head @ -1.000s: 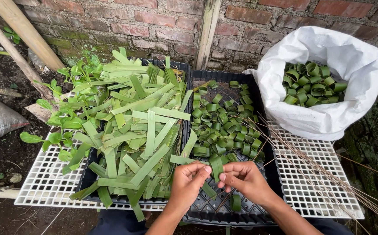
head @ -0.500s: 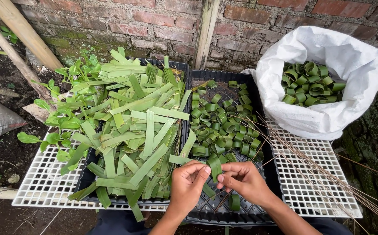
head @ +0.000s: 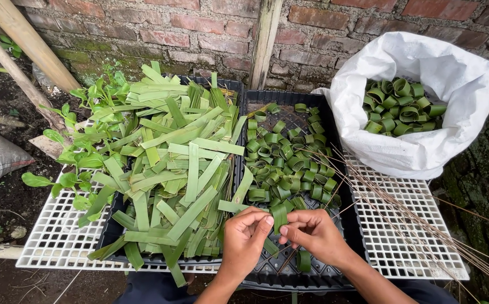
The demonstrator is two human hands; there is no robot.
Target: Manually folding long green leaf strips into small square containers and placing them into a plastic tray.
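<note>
Your left hand [head: 245,236] and right hand [head: 312,233] pinch one green leaf strip [head: 278,217] — many curled green leaf rings [head: 284,163] done, heaped flat green leaf strips [head: 171,169] remain.

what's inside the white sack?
The white sack holds rolled green leaf rings, piled loosely and filling its open mouth. Only the top layer shows; how deep the pile goes is hidden by the sack's walls.

Both forearms are bare, with no sleeves, gloves, rings or watch; the left hand [head: 244,239] and right hand [head: 315,233] have short nails, and dark trousers show below.
</note>
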